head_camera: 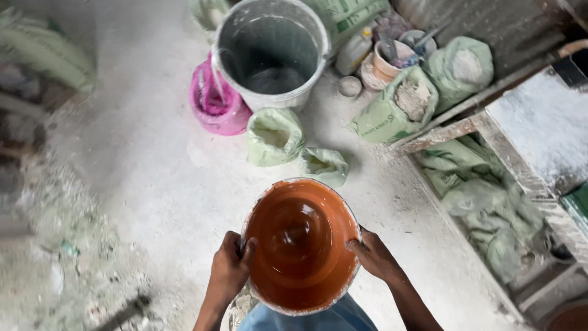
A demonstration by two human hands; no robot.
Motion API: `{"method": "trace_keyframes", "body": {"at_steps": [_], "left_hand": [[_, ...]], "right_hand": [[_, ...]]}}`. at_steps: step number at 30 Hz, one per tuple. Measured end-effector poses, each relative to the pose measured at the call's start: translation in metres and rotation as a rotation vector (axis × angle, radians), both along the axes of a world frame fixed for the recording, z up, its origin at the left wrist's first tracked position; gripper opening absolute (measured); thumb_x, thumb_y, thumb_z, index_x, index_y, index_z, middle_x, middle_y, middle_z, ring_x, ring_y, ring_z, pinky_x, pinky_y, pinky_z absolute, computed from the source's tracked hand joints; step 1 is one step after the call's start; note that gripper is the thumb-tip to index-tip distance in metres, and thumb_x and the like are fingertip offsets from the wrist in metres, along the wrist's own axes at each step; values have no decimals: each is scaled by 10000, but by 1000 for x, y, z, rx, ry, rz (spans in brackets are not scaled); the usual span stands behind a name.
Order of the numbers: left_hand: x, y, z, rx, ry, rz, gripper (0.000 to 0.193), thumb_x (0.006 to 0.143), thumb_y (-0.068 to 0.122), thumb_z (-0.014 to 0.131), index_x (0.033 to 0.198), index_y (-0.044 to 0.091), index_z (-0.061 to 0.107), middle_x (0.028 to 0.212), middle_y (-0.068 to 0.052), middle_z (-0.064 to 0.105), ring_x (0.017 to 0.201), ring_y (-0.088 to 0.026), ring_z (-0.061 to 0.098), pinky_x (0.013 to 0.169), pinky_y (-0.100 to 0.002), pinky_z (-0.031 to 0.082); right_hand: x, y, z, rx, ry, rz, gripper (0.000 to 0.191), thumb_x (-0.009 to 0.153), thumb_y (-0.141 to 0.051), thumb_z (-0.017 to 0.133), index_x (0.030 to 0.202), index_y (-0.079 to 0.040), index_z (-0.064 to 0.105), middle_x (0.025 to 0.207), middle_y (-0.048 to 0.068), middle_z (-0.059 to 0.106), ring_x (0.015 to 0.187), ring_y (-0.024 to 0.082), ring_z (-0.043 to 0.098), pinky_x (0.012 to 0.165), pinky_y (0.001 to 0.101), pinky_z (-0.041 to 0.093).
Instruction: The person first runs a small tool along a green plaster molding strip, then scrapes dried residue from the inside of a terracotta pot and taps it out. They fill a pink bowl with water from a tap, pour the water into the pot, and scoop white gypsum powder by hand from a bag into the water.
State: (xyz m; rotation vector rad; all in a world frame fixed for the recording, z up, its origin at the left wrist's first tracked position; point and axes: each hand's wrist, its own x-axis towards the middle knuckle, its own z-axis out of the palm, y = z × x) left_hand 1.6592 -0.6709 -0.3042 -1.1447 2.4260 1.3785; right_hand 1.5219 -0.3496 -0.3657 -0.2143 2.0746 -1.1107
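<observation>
Evidently to keep it level, the left hand [229, 270] and right hand [375, 256] clasp opposite rims of the orange-lined bowl [300, 245], fingers pressed together around its edge, above the dusty floor [153, 184] near a grey bucket [271, 52] and green sacks [274, 136].

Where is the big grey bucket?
In the head view, the big grey plastic bucket stands at the top centre on the dusty floor, against the pink plastic tub, behind two green sacks.

Our hands [229, 270] [373, 254] flank the bowl [300, 245]; beyond it sacks [275, 136], then a bucket [271, 52], a tub [214, 104] to its left.
</observation>
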Motion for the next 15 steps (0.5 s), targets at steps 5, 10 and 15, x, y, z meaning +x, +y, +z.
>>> {"method": "trace_keyframes", "body": {"at_steps": [5,10,15], "left_hand": [[-67,-71,-31,34,-32,-228,392,935,389,662,892,19,538,607,-192,581,531,-293,532,573,-441,480],[-128,-125,-110,88,-42,-549,356,926,378,659,908,43,540,616,-201,588,544,-344,583,556,-462,492],[-179,-170,-206,101,-106,-966,334,950,341,698,892,51,543,623,-154,640,550,-295,663,531,-431,493]], "right_hand": [[2,-43,-21,-117,-45,-261,374,941,-198,568,1268,-23,613,909,56,735,809,123,655,763,317,546],[22,-82,-73,21,-137,-590,407,921,-230,572,1280,-53,639,876,74,758,760,170,690,712,384,586],[75,-131,-171,71,-151,-813,386,944,-248,586,1271,-54,656,947,70,780,876,154,713,827,357,571]]}}
